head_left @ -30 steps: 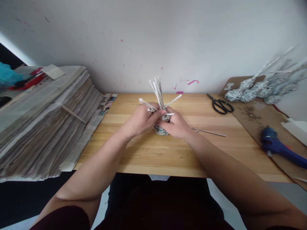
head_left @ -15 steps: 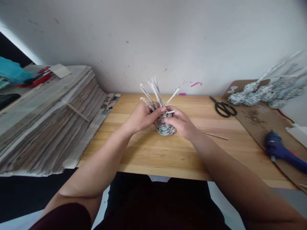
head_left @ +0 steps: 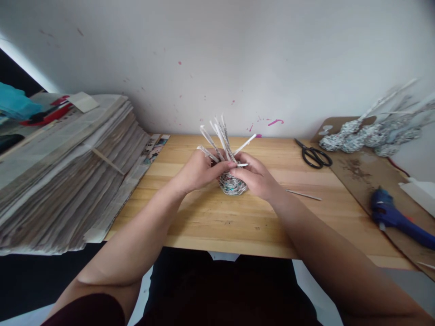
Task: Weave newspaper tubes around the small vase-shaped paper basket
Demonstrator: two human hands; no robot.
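Note:
A small woven newspaper basket point(head_left: 232, 184) stands in front of me, held between both hands over the wooden table. Several rolled paper strips point(head_left: 222, 136) stick up from its top, some leaning left, one leaning right. My left hand point(head_left: 202, 172) is closed around the basket's left side, its thumb pressed across the upper rim. On the opposite side my right hand point(head_left: 254, 174) grips the weave, thumb at the front near the left thumb. A short white strip end pokes out between the hands. Most fingertips are hidden behind the basket.
A tall newspaper stack point(head_left: 68, 181) fills the left side. To the right lie black scissors point(head_left: 313, 155), a thin rod point(head_left: 303, 194) and a blue glue gun point(head_left: 390, 215) on a brown board point(head_left: 356, 174). Other woven paper pieces point(head_left: 363, 136) rest against the wall behind.
The right thumb has moved up toward the rim, closer to the left thumb. Both hands keep their hold on the basket; the view has shifted slightly.

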